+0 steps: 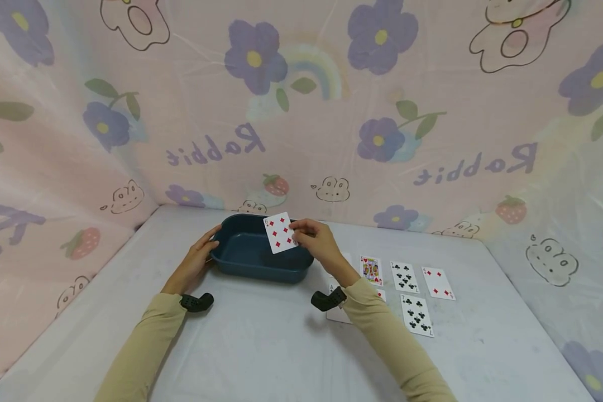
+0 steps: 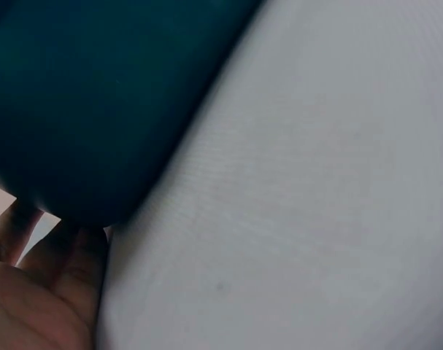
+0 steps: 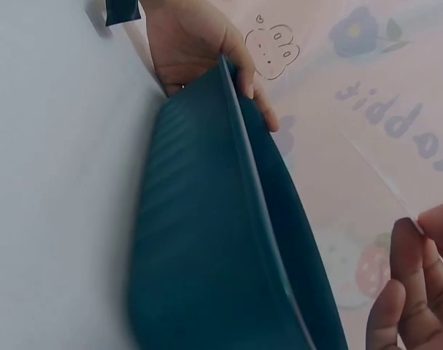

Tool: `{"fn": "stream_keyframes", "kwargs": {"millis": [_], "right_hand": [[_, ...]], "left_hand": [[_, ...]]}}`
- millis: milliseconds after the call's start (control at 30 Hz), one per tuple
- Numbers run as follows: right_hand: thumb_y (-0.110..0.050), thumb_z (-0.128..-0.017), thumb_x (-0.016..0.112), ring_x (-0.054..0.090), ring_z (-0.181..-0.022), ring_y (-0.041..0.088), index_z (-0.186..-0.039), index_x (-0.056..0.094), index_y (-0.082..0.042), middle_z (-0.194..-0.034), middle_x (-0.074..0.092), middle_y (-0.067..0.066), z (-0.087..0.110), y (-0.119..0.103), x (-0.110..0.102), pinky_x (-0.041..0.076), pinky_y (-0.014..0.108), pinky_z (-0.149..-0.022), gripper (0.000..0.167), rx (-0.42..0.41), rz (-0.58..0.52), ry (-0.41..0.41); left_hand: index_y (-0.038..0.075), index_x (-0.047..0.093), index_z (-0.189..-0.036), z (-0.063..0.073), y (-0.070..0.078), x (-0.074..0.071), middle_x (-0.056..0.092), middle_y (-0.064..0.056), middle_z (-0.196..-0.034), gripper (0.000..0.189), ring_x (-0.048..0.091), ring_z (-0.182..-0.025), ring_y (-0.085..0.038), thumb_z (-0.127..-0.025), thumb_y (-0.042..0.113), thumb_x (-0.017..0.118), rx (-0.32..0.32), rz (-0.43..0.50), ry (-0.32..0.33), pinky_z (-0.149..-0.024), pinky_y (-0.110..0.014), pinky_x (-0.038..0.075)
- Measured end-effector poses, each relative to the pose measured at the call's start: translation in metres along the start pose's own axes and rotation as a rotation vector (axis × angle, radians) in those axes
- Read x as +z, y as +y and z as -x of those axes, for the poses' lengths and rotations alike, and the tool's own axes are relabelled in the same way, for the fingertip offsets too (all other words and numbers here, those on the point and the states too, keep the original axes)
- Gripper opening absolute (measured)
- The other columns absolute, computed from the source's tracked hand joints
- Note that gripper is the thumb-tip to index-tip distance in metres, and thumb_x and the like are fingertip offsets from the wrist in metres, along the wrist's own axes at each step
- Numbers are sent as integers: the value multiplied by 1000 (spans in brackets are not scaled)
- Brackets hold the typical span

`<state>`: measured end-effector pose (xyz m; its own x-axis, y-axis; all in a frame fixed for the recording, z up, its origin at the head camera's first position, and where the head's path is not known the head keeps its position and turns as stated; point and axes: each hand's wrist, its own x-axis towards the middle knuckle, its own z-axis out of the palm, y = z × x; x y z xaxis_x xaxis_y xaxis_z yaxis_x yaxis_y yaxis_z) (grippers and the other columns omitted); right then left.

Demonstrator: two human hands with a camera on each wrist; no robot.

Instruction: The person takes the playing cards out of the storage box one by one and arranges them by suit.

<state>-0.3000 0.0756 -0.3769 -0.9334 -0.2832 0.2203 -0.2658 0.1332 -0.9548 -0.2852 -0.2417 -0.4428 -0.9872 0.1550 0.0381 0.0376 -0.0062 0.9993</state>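
Note:
A dark teal rectangular plastic basin (image 1: 261,272) sits on the white table in the head view. At its left end my left hand (image 1: 193,259) grips the wall, and the right wrist view shows this hand (image 3: 195,44) with its thumb over the rim. My right hand (image 1: 324,245) pinches a six of diamonds playing card (image 1: 276,233) by its right edge, above the basin's opening. In the right wrist view the card (image 3: 382,173) appears nearly edge-on between thumb and fingertips. Inside the basin, the bare floor shows to the left of the card.
Right of the basin lie face-up cards: a king of hearts (image 1: 371,271), a seven of clubs (image 1: 405,277), a four of diamonds (image 1: 438,283) and another seven of clubs (image 1: 417,315). My right wrist and sleeve partly hide other cards. A printed curtain (image 1: 301,139) stands behind the table.

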Motion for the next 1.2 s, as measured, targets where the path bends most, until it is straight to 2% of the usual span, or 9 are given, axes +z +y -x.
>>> {"fn": "stream_keyframes", "kwargs": {"millis": [233, 533, 767, 967, 1200], "right_hand": [[-4, -89, 62, 58, -87, 19, -112, 69, -1, -93, 62, 7, 15, -6, -14, 50, 29, -76, 23, 11, 0, 15], [-7, -89, 65, 58, -90, 20, -112, 68, -2, -97, 64, 8, 36, -10, -36, 48, 43, -83, 24, 0, 19, 54], [-6, -91, 64, 57, -87, 20, -114, 66, 1, -98, 62, 12, 61, -9, -61, 49, 27, -75, 24, 14, 18, 70], [-9, -93, 65, 58, -89, 19, -117, 64, 3, -101, 61, 15, 81, -8, -82, 49, 27, -80, 27, 40, 49, 79], [-10, -93, 65, 58, -91, 16, -118, 62, 5, -97, 62, 7, 100, -7, -103, 50, 26, -78, 29, 48, 31, 96]], "left_hand": [[16, 19, -157, 0, 1, 0, 4, -12, -160, 52, 12, -143, -34, -107, 17, 35, -2, 1, -3, -110, -54, 19], [17, 20, -156, -1, 1, -1, 6, -11, -161, 52, 12, -143, -33, -107, 17, 35, -2, 2, 6, -111, -53, 19], [17, 21, -156, -2, 0, 1, 6, -10, -161, 52, 14, -143, -32, -107, 17, 36, -10, 16, 10, -111, -52, 19], [16, 19, -156, -2, 0, 1, 4, -11, -161, 52, 10, -143, -34, -107, 17, 36, 2, 0, 8, -111, -54, 17], [17, 20, -156, -1, -1, 1, 4, -9, -161, 52, 11, -143, -32, -107, 17, 36, -14, 10, 16, -111, -53, 18]]}}
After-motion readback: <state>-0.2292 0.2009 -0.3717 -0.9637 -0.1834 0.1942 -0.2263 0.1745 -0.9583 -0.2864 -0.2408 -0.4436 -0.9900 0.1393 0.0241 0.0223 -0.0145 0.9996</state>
